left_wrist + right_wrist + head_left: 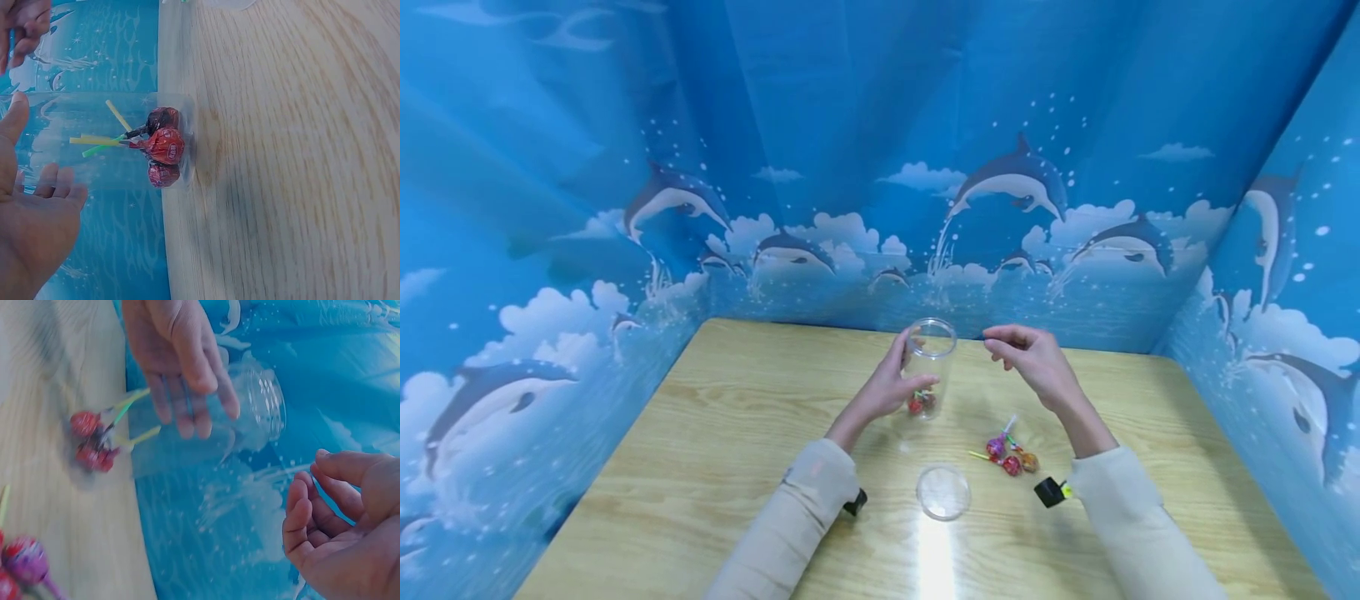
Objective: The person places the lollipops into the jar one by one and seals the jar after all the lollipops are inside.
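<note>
Several wrapped lollipops sit at the bottom of the clear jar, sticks pointing up toward its uncapped mouth. The left hand grips the jar, thumb and fingers around its side — the jar stands roughly upright — while the right hand hovers near the mouth, empty, its fingers loosely curled. Nearer the person, loose lollipops (purple, red and orange wrappers) lie clustered on the wooden table, beside a round clear lid.
</note>
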The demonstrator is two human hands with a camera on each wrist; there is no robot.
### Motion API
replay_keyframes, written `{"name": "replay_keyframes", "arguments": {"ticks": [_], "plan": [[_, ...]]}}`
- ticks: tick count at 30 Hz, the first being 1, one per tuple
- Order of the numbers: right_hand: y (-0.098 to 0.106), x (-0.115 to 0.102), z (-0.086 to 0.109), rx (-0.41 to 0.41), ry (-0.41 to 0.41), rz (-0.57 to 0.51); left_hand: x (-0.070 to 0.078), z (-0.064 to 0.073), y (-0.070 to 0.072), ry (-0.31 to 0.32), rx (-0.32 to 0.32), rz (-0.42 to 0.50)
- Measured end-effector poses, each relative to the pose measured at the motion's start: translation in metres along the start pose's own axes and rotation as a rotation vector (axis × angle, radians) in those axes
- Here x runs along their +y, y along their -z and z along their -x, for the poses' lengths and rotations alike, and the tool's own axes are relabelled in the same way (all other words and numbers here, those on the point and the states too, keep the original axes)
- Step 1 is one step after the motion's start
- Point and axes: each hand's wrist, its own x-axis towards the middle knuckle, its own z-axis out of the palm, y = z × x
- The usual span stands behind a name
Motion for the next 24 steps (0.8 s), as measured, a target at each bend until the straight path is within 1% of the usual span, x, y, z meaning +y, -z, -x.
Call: {"name": "replay_keyframes", "arguments": {"ticks": [7,12,19,24], "plan": [[0.014,0.024,0.012,0.003,-0.058,0.041,0.002,0.001,0.001,0.009,0.002,-0.021],[0.021,0.040,0.020,-0.002,-0.079,0.046,0.002,0.001,0.000,0.011,0.011,-0.025],[0.027,0.064,0.031,-0.027,-0.146,0.059,0.001,0.001,-0.001,0.000,0.014,-0.011],[0.028,0.080,0.037,-0.029,-0.169,0.043,0.001,0.000,-0.002,0.000,0.013,-0.010]]}}
